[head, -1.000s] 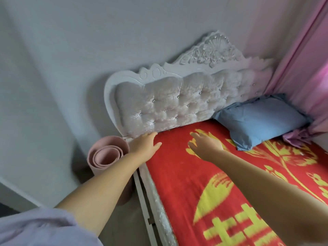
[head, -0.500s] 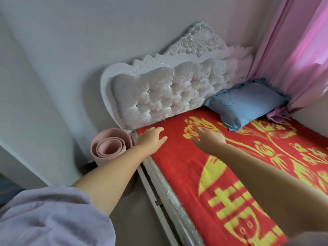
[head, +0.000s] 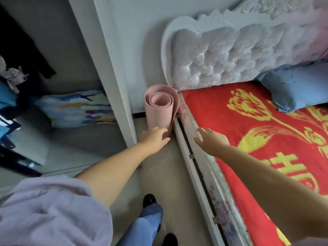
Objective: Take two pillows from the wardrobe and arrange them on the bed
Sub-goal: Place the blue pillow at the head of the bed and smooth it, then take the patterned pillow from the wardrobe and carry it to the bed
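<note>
Two bare hands reach out ahead of us, and neither holds anything. Our left hand hangs with its fingers loosely spread in front of the foot of the rolled pink mat; whether it touches the roll we cannot tell. Our right hand is open too, fingers splayed, over the near edge of the bed, just where the mattress side meets the red and yellow blanket.

The mat stands upright on the floor, pressed against the bed's corner below the tufted white headboard. One blue pillow lies on the blanket at the head of the bed, against the headboard, well apart from both hands.

To the far side of the mat from the bed, past a white door frame, the wardrobe stands open. A second pillow with a colourful striped cover lies low inside it, with dark hanging clothes above.

Below our arms we see a lilac sleeve, blue trousers and dark shoes on the floor beside the bed.
</note>
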`<action>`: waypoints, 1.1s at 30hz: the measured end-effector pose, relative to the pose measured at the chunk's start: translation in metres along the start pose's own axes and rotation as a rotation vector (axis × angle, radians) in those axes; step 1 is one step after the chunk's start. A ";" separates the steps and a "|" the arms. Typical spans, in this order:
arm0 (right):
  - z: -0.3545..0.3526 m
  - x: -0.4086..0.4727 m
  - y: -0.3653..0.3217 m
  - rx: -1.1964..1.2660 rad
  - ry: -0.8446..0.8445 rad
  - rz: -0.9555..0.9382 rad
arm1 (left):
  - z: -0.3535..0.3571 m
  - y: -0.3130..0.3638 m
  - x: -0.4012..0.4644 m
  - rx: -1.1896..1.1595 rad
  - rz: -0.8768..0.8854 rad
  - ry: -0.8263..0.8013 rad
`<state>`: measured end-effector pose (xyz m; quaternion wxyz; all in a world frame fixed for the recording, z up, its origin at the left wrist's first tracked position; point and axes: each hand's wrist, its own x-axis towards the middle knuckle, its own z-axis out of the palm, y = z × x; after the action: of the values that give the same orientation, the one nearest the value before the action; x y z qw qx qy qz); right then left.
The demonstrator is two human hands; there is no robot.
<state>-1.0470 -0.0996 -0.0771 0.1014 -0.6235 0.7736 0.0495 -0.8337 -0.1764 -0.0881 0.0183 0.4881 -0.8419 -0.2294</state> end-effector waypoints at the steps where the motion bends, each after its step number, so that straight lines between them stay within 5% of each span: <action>1: 0.004 0.001 -0.023 -0.006 -0.026 -0.025 | -0.003 -0.020 -0.013 0.001 -0.026 -0.001; 16: 0.044 0.073 -0.424 0.056 -0.157 -0.314 | -0.140 -0.388 -0.130 0.013 -0.400 0.110; 25: 0.035 0.180 -0.480 0.060 -0.131 -0.266 | -0.166 -0.478 -0.062 0.082 -0.377 -0.003; 33: 0.059 0.374 -0.514 0.128 -0.117 -0.277 | -0.188 -0.562 0.099 0.262 -0.308 -0.044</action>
<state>-0.6157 -0.5562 -0.1905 0.1914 -0.7124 0.6748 0.0220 -0.3806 -0.5633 -0.1658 -0.0991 0.6041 -0.7802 -0.1287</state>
